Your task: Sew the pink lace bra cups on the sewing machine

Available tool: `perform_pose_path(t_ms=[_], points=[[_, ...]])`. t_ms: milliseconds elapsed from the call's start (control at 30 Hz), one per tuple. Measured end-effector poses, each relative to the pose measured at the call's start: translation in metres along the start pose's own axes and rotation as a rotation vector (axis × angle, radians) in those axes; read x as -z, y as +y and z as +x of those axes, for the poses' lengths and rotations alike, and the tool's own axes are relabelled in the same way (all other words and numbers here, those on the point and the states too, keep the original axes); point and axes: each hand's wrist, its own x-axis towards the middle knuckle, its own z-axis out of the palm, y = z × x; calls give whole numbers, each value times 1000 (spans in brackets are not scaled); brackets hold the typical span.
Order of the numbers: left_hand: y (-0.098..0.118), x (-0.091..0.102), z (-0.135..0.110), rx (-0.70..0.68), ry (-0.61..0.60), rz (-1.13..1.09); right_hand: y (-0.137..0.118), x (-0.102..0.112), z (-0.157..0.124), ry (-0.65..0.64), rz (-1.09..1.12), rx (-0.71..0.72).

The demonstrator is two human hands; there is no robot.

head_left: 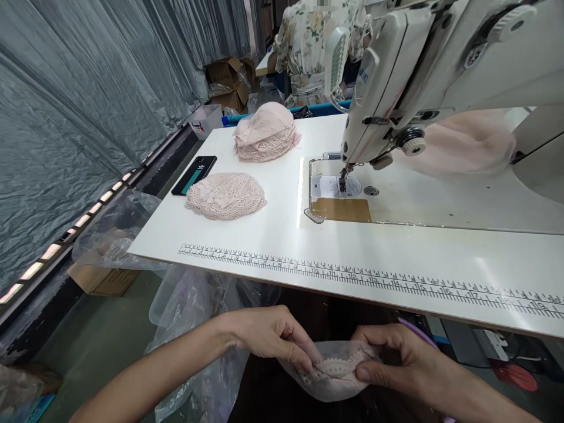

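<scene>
Below the table's front edge, a sheer pale pink fabric piece with lace trim (330,385) is stretched between my two hands. My left hand (282,338) pinches its left side between thumb and fingers. On the other side, my right hand (392,358) grips the right edge, thumb on top of the cloth. A sewing machine (405,76) stands on the table beyond, its presser foot (343,179) over the metal needle plate (326,186). No cloth shows under the foot.
Left on the white table (282,241) lie a lace piece (227,197), a taller stack of pink cups (267,132) and a phone (194,174). Pink fabric (462,141) sits behind the machine head. A person in a floral top (308,44) is at the back.
</scene>
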Motion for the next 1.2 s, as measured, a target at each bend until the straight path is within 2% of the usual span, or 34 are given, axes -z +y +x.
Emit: perform_pose_path(t_ms=[500,700,867,1067,1200], points=[[-8,7,-3,-60,-26,-16,-1,1,2,-15,43,4],[-7,5,-7,-60,5,17,-5,-2,1,-20,79,18],[-4,2,-11,-58,-21,-1,-10,-5,0,-34,94,0],[0,0,-13,-66,33,38,-10,-5,1,-22,58,13],[7,-10,-11,-9,104,93,-11,-8,2,-27,36,34]])
